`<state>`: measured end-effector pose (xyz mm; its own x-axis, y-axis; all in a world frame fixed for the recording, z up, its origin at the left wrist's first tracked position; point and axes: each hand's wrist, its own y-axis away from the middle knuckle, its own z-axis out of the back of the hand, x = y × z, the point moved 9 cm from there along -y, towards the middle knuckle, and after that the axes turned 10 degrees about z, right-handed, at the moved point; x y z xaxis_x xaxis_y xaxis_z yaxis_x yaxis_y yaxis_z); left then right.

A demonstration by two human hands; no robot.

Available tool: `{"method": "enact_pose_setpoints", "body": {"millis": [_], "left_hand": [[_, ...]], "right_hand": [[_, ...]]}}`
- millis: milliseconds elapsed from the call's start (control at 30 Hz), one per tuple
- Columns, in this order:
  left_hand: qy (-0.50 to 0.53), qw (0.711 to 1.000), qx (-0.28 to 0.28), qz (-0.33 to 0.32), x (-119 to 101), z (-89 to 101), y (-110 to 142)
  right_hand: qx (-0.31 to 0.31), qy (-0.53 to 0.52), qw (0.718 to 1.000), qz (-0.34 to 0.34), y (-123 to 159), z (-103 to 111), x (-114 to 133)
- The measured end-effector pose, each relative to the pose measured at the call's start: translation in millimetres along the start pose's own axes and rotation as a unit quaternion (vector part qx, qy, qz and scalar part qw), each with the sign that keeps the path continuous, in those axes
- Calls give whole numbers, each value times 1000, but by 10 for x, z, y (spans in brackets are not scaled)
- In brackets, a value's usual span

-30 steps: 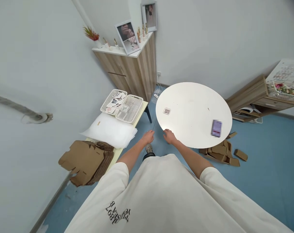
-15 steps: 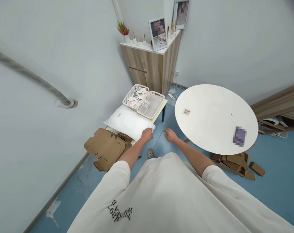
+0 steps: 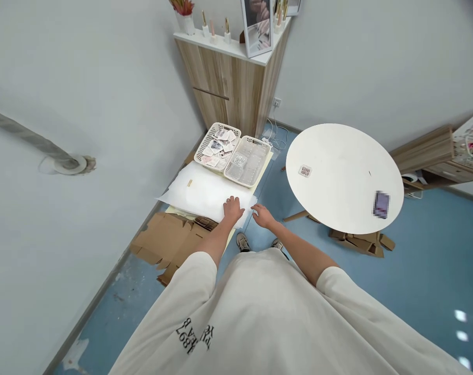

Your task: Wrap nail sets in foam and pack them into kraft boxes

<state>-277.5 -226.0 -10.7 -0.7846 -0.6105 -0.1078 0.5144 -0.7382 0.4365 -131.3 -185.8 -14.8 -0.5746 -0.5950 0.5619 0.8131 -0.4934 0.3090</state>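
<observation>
My left hand (image 3: 233, 209) rests on a stack of white sheets (image 3: 205, 190), its fingers apart. Just off the sheets' right edge is my right hand (image 3: 262, 215), fingers loosely bent and apart with nothing visible in them; whether its fingertips touch the edge I cannot tell. A small gold-coloured piece (image 3: 189, 183) lies on the sheets. Behind them stand two white plastic baskets: the left basket (image 3: 197, 156) holds printed cards (image 3: 221, 146), the right basket (image 3: 247, 183) clear plastic pieces (image 3: 242, 159).
Flattened cardboard (image 3: 162, 234) lies left of my arm. A round white table (image 3: 338, 172) on the right carries a small clear case (image 3: 305, 171) and a blurred purple item (image 3: 381, 204). More cardboard (image 3: 357, 240) is beneath it. A wooden cabinet (image 3: 224, 78) stands behind.
My view has tilted down and moved closer to the sheets. My left hand has spread its fingers on the sheets, and my right hand has come nearer their right edge.
</observation>
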Motion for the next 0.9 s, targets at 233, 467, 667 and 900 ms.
{"method": "enact_pose_setpoints", "body": {"millis": [233, 467, 667, 900], "left_hand": [[18, 1000, 11, -18, 75, -29, -115], [48, 996, 47, -51, 201, -40, -188], [76, 994, 43, -59, 271, -37, -191], [86, 993, 13, -81, 213, 79, -104]], "right_hand": [[4, -13, 1000, -17, -81, -46, -18], [13, -17, 999, -26, -116, -27, 32], [-2, -20, 1000, -9, -179, 2, 107], [-56, -123, 989, -52, -299, 50, 180]]}}
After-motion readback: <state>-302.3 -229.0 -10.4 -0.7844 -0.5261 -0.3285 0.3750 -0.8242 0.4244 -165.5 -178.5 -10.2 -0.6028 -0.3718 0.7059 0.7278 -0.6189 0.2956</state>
